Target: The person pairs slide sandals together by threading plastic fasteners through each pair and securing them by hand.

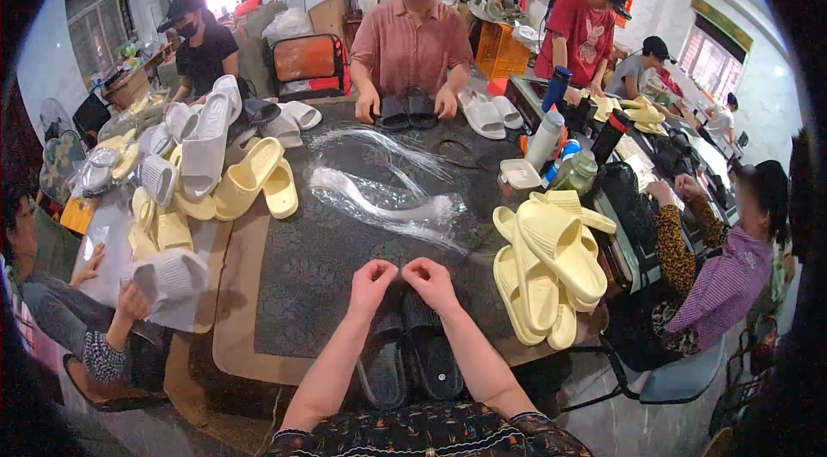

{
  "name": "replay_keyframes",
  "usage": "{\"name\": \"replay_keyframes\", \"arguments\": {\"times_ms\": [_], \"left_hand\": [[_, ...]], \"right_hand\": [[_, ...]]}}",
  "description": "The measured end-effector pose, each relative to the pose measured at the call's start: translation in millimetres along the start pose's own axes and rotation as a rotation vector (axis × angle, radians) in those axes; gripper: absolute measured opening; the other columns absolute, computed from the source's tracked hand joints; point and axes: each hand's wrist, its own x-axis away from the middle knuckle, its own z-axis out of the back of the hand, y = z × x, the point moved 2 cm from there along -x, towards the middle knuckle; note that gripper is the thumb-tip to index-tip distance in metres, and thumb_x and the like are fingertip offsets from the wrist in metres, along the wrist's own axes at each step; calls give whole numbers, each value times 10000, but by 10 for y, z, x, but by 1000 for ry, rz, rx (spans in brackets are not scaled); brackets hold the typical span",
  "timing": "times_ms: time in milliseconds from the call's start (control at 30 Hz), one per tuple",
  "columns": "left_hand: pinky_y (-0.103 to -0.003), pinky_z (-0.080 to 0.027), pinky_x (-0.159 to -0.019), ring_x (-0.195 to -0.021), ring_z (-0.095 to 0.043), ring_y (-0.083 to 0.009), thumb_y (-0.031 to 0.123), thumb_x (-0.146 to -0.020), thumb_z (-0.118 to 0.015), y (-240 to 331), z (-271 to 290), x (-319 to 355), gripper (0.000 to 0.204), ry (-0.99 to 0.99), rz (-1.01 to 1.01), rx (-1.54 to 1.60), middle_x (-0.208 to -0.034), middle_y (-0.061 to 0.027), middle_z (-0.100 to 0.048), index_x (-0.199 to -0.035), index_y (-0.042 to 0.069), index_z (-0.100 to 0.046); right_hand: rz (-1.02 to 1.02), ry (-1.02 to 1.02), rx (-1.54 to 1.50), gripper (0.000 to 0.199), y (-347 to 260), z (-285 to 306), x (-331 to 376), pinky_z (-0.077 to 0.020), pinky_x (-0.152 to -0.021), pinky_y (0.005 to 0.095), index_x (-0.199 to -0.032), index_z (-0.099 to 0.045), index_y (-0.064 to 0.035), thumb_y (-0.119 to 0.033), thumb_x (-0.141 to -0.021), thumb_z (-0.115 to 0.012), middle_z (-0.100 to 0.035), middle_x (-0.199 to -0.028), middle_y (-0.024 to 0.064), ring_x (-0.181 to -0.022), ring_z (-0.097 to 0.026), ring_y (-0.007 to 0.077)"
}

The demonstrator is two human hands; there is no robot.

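Observation:
A pair of black slippers (383,368) lies below my hands at the near table edge, toes pointing away from me. Above their toe ends, my left hand (372,286) and my right hand (431,285) are closed in a pinch, fingertips almost meeting. Anything between the fingers is too small or hidden to make out. Beyond them on the dark table mat (293,285) lie a bundle of clear thin plastic strips (413,155) and some clear plastic bags (370,205).
Cream slippers (551,263) are piled to the right, with cream and grey slippers (207,147) heaped at left. Bottles (544,143) and a white container (520,174) stand at right. Across the table, a person holds black slippers (408,110); at left, another holds a grey slipper (172,278).

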Motion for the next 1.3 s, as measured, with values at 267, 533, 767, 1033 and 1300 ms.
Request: {"name": "replay_keyframes", "arguments": {"times_ms": [267,533,767,1033,1300], "left_hand": [[-208,-428,-646,-705,-534,-51,117,-843,-661,103,-10,21,103,70,36,2,-762,20,-616,-872,19,-653],[-215,-435,-678,-733,-538,-55,115,-840,-662,159,-22,40,97,16,7,23,-787,33,-613,-861,21,-652],[-218,-434,-690,-754,-538,-56,111,-846,-653,118,-34,32,94,-25,13,-75,-805,29,-617,-877,22,-651],[-220,-438,-696,-750,-537,-62,109,-853,-646,68,-31,19,98,-104,27,-47,-803,24,-611,-897,22,-643],[-216,-425,-662,-727,-527,-55,113,-857,-648,10,-6,2,100,-35,25,10,-784,26,-600,-904,24,-642]], "right_hand": [[-40,17,-78,112,76,16,-16,-438,-634,204,-880,-644,-27,-119,-832,-684,-612,-771,-40,-697,-533,34],[-28,41,-49,133,-15,10,-3,-445,-618,234,-878,-653,-29,-150,-827,-677,-615,-720,-21,-662,-531,59],[-29,0,-56,129,-25,-6,2,-443,-628,226,-887,-645,-32,-142,-829,-677,-613,-745,-28,-679,-531,51],[-49,-107,-6,144,4,-12,2,-432,-612,221,-891,-640,-39,-159,-825,-686,-605,-742,-35,-666,-510,42],[-54,-103,40,152,-49,-4,0,-440,-627,226,-871,-644,-33,-175,-829,-675,-607,-732,-27,-672,-514,47]]}}
